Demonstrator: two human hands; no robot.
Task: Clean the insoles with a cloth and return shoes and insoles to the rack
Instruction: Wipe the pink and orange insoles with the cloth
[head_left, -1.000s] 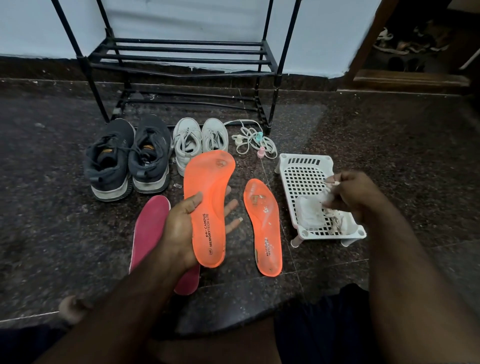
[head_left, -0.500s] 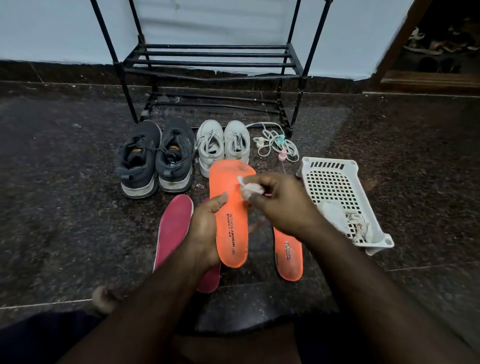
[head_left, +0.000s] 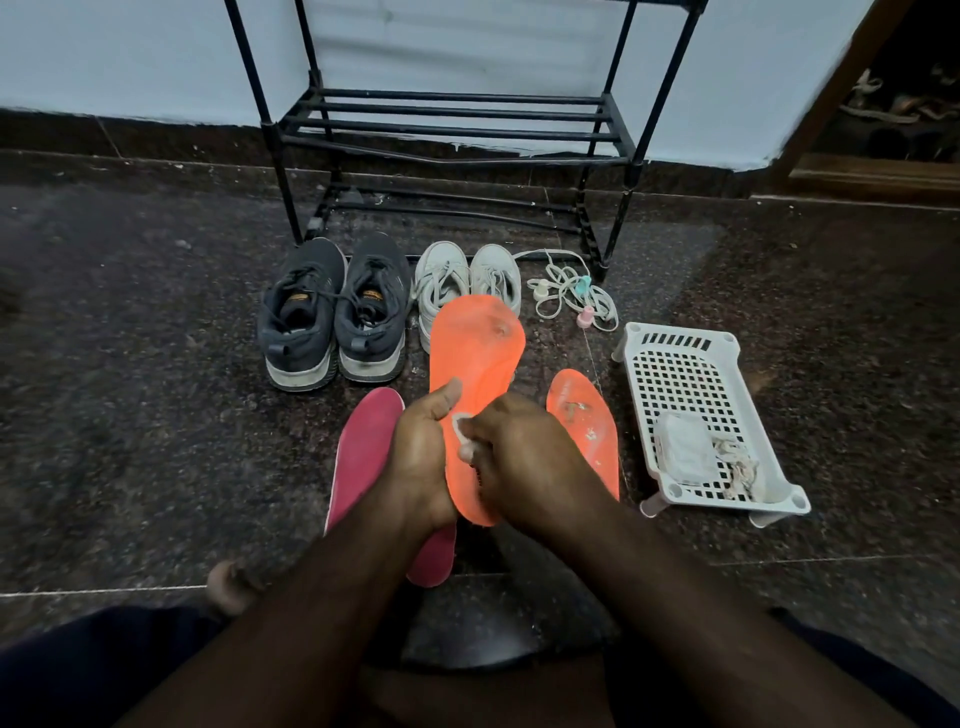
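My left hand (head_left: 418, 457) grips an orange insole (head_left: 475, 353) by its heel half, toe pointing away from me. My right hand (head_left: 519, 457) pinches a small white cloth (head_left: 462, 431) and presses it on the insole's middle. A second orange insole (head_left: 589, 431), dirt-marked, lies on the floor to the right. A pink insole (head_left: 363, 452) lies on the floor to the left, partly under my left arm. Dark grey shoes (head_left: 332, 312) and white shoes (head_left: 467, 280) stand in front of the black rack (head_left: 452, 124).
A white perforated plastic basket (head_left: 675, 364) sits on the floor at the right, holding white cloths and a frayed rag. A tangle of white laces (head_left: 571, 291) lies beside the white shoes. My legs and a bare foot (head_left: 228, 582) are at the bottom.
My right hand took a cloth from the basket, carried it left to the held insole's toe, then slid it down to the insole's middle.
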